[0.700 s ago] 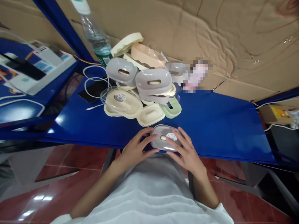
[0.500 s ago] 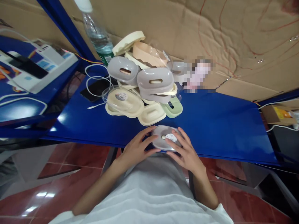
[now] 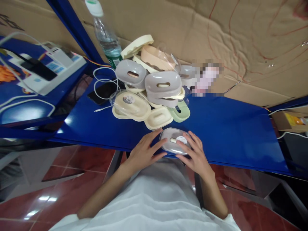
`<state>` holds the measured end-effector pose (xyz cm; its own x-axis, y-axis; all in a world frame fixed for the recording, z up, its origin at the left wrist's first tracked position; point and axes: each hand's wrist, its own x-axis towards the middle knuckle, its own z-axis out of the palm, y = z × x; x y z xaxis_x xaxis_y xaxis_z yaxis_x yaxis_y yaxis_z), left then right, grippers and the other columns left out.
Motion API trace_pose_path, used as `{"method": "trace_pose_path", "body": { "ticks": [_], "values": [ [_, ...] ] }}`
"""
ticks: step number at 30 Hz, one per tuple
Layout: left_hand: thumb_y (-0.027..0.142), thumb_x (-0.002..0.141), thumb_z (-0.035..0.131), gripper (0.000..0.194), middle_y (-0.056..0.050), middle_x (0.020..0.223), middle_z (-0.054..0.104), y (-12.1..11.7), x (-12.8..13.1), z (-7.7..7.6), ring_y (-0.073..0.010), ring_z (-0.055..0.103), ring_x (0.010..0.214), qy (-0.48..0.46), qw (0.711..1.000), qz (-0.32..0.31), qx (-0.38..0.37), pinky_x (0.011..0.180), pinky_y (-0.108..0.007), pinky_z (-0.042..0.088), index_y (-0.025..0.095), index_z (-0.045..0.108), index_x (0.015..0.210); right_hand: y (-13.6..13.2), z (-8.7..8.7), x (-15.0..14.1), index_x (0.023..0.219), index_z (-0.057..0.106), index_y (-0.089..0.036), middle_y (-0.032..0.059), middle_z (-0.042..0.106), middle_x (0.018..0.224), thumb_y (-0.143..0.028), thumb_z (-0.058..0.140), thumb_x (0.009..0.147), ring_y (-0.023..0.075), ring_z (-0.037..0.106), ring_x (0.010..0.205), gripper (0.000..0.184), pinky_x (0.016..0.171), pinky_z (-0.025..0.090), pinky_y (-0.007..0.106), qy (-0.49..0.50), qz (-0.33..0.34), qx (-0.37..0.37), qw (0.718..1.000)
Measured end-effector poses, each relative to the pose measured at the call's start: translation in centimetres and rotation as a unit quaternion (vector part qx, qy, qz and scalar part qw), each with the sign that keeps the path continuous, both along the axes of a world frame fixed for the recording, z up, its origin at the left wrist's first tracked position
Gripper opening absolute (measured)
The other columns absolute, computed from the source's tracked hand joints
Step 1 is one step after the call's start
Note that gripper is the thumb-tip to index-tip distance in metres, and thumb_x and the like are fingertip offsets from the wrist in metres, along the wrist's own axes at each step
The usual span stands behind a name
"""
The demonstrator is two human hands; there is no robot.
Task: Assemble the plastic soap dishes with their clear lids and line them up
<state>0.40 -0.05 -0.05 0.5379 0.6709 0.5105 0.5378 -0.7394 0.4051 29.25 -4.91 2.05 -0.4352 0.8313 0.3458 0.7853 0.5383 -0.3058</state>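
Observation:
A grey oval box (image 3: 173, 143) with a clear lid and a round white sticker lies at the near edge of the blue table (image 3: 228, 128). My left hand (image 3: 144, 150) grips its left side, fingers curled round the rim. My right hand (image 3: 194, 154) holds its right side, fingertips resting on the lid by the sticker. Just behind it sits a heap of similar boxes (image 3: 151, 86) in grey, cream, peach and pale green.
A water bottle (image 3: 106, 35) stands at the back left against the cardboard wall. A black phone (image 3: 103, 91) with a white cable lies left of the heap. A white power strip (image 3: 51, 67) rests on the neighbouring blue surface. A cardboard box (image 3: 288, 118) sits far right.
Both hands keep the same hold on the grey box. Only the view has shifted slightly.

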Motion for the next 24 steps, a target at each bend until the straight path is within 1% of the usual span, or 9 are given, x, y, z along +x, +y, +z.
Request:
{"method": "trace_pose_path", "body": {
  "ticks": [4,7,9,11,13,16,18,21,24],
  "values": [
    [0.041,0.109,0.064,0.052,-0.023,0.161,0.054,0.0,-0.1,0.3,-0.0338,0.061,0.144,0.014,1.0,-0.001,0.007,0.108,-0.049,0.062,0.021,0.051,0.155,0.3,0.3,4.7,0.166,0.046,-0.038,0.0101,0.046,0.172,-0.038,0.071,0.105,0.0388,0.037,0.163,0.066,0.125,0.043,0.065,-0.02,-0.078,-0.002,0.997],
    [0.038,0.109,0.064,0.046,-0.022,0.156,0.059,0.2,-0.1,0.8,-0.0344,0.065,0.139,0.07,0.997,-0.01,0.045,0.111,-0.053,0.059,0.02,0.058,0.15,0.8,0.4,8.6,0.172,0.036,-0.033,0.0162,0.031,0.179,-0.046,0.07,0.105,0.0469,0.027,0.165,0.076,0.125,0.032,0.076,-0.06,-0.219,0.073,0.971],
    [0.037,0.108,0.065,0.043,-0.021,0.154,0.062,0.5,-0.1,1.1,-0.0358,0.065,0.139,0.111,0.991,-0.002,0.068,0.115,-0.056,0.055,0.02,0.062,0.148,1.1,0.3,9.8,0.175,0.026,-0.028,0.0211,0.025,0.18,-0.05,0.07,0.104,0.0498,0.024,0.166,0.086,0.125,0.03,0.079,-0.06,-0.276,0.114,0.953],
    [0.038,0.108,0.065,0.042,-0.019,0.153,0.064,0.8,-0.3,1.4,-0.0364,0.062,0.143,0.142,0.987,0.01,0.072,0.12,-0.057,0.05,0.019,0.065,0.145,1.4,0.2,9.3,0.175,0.026,-0.027,0.0219,0.03,0.178,-0.048,0.068,0.106,0.0472,0.03,0.164,0.084,0.125,0.033,0.075,-0.037,-0.264,0.107,0.958],
    [0.042,0.108,0.065,0.041,-0.019,0.153,0.065,1.1,-0.5,1.6,-0.036,0.061,0.144,0.164,0.984,0.0,0.069,0.123,-0.056,0.047,0.018,0.068,0.141,1.7,-0.1,7.5,0.172,0.034,-0.029,0.0198,0.039,0.174,-0.042,0.065,0.108,0.0426,0.039,0.161,0.072,0.125,0.038,0.069,-0.015,-0.219,0.077,0.973],
    [0.053,0.107,0.063,0.051,-0.019,0.154,0.063,1.5,-0.7,1.8,-0.0365,0.06,0.145,0.202,0.975,-0.051,0.074,0.125,-0.057,0.044,0.017,0.067,0.143,2.1,-0.4,3.8,0.162,0.05,-0.029,0.0156,0.057,0.162,-0.036,0.062,0.11,0.0353,0.054,0.15,0.054,0.122,0.046,0.059,-0.007,-0.111,0.011,0.994],
    [0.06,0.106,0.062,0.059,-0.021,0.154,0.063,1.9,-0.7,1.9,-0.0378,0.061,0.142,0.225,0.966,-0.093,0.081,0.123,-0.059,0.043,0.016,0.065,0.146,2.5,-0.5,1.8,0.153,0.059,-0.028,0.0138,0.065,0.152,-0.035,0.062,0.11,0.033,0.06,0.144,0.043,0.12,0.047,0.056,-0.019,-0.05,-0.011,0.998],
    [0.064,0.104,0.063,0.063,-0.022,0.15,0.065,2.8,-0.6,2.1,-0.0379,0.064,0.136,0.244,0.956,-0.141,0.08,0.12,-0.058,0.044,0.016,0.065,0.144,2.9,-0.6,0.3,0.142,0.067,-0.024,0.0146,0.069,0.145,-0.036,0.062,0.11,0.0338,0.063,0.138,0.034,0.118,0.047,0.056,-0.045,-0.037,-0.009,0.998],
    [0.067,0.102,0.064,0.063,-0.02,0.144,0.067,3.6,-0.4,2.3,-0.0366,0.066,0.129,0.245,0.953,-0.161,0.078,0.116,-0.055,0.045,0.017,0.067,0.14,3.0,-0.6,0.1,0.14,0.067,-0.023,0.015,0.069,0.143,-0.036,0.06,0.11,0.0335,0.062,0.136,0.033,0.117,0.047,0.056,-0.051,-0.047,-0.016,0.997]
  ]
}}
